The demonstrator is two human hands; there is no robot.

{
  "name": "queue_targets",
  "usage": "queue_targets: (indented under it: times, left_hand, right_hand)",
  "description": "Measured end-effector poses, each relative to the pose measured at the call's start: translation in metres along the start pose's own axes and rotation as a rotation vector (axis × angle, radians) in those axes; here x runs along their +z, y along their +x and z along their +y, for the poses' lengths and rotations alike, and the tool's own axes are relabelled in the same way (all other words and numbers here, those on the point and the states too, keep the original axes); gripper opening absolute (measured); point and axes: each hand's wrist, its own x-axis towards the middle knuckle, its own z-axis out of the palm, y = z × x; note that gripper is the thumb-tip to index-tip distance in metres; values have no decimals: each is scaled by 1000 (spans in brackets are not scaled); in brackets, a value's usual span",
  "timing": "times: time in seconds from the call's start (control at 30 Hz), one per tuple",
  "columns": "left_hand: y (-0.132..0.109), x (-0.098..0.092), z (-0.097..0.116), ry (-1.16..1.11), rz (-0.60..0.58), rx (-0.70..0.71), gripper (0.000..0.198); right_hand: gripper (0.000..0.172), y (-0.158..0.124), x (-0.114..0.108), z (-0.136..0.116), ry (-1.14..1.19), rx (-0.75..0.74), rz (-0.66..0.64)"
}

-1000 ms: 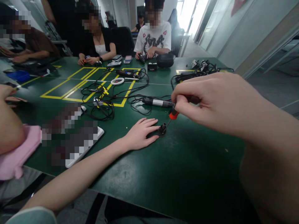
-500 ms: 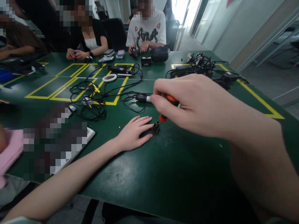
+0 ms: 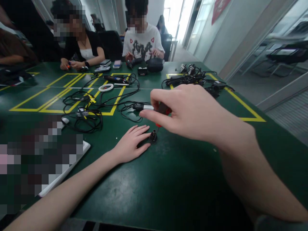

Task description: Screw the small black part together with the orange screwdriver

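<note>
One screwdriver (image 3: 164,109), one small black flanged fitting (image 3: 153,138), two bare hands at work! The fitting stands upright on the near half of the green desk (image 3: 134,189), well in from the near edge. Here's the left hand (image 3: 131,142), palm down, fingers spread wide, thumb and forefinger right at the fitting's rim but gripping nothing between them. And the right hand (image 3: 187,117) has its fingers closed round the screwdriver above, hiding most of the handle; a red collar and a bit of thin shaft peep out below, slanting down to the fitting's right side. Is the tip seated? Can't tell; too small to make out.

Behind them, one black-and-silver cylindrical tool (image 3: 141,107), its right end cut off by the right hand. Toward the far edge, one white ring (image 3: 106,87) and one dark tool (image 3: 113,78). Over at the left edge, two white-edged objects (image 3: 85,147), their faces pixelated beyond reading. A tangled cable (image 3: 89,120) lies beside them, loops past counting; a heap of black cables (image 3: 192,78) sits by the far right corner, two pale plugs (image 3: 187,68) on top.
</note>
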Motion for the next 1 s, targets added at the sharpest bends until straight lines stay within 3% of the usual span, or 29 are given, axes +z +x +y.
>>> queue_targets:
  times: [0.3, 0.47, 0.63, 0.73, 0.87, 1.0]
  left_hand:
    - [-2, 0, -3, -29, 55, 22, 33]
    - [-2, -2, -3, -12, 25, 3, 39]
    - [-3, -1, -4, -25, 43, 7, 35]
    - [-2, 0, -4, -40, 59, 17, 33]
    - [-1, 0, -6, -15, 21, 14, 37]
    - [0, 0, -4, 1, 8, -12, 39]
  right_hand:
    - [15, -1, -5, -9, 110, -83, -66]
    - [42, 0, -3, -9, -7, -4, -46]
    - [18, -2, -3, -9, 83, -92, -50]
    - [16, -2, -4, -11, 72, -75, -56]
    - [33, 0, -4, -12, -42, 4, -60]
    - [16, -2, -2, -6, 9, -57, -41]
